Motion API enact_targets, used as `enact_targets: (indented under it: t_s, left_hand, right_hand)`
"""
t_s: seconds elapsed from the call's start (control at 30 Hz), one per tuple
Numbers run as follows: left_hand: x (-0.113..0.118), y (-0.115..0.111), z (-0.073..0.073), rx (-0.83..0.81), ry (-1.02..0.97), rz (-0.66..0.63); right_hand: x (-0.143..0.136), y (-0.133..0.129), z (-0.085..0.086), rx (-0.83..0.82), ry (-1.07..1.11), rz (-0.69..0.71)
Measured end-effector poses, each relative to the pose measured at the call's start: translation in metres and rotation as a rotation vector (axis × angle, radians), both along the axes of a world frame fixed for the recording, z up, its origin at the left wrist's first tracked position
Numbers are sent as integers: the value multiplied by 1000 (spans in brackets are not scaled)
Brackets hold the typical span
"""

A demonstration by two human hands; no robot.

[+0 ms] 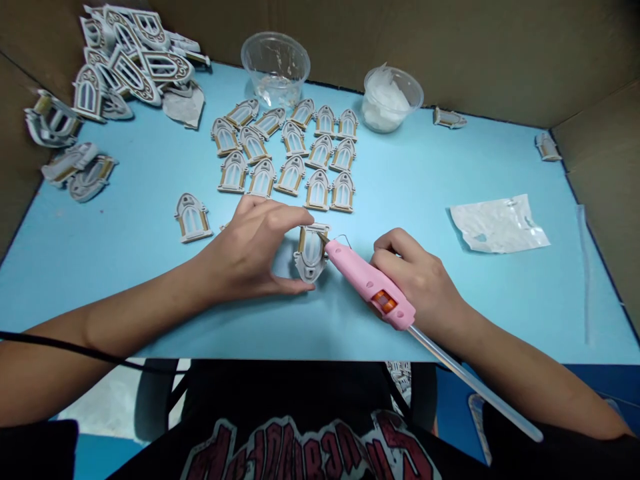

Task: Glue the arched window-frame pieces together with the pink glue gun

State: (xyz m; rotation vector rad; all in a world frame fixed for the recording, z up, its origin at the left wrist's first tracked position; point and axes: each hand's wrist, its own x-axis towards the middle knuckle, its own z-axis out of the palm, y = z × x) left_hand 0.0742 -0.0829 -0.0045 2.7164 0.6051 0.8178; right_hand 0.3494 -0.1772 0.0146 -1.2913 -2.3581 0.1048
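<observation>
While left hand holds one frame, right, one glue gun

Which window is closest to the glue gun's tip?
The window pinched in the left hand, pointed end downward in the picture. It alone sits right at the tip of the glue gun; the other windows lie farther off.

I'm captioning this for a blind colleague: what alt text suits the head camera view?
A person's left hand holds a small arched window piece while the right hand aims a pink glue gun at it. Rows of similar pieces lie beyond on a blue table, with two clear plastic tubs near the back.
</observation>
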Motion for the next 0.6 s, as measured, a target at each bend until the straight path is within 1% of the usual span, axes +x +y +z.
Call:
enact_targets:
  t_s: [0.23, 0.6]
  left_hand:
    - [0, 0, -1, -14, 18, 18]
    - [0, 1, -1, 17, -21, 0]
  right_hand:
    - [0, -2, 1, -27, 20, -20]
    - [0, -1, 0, -9, 0, 4]
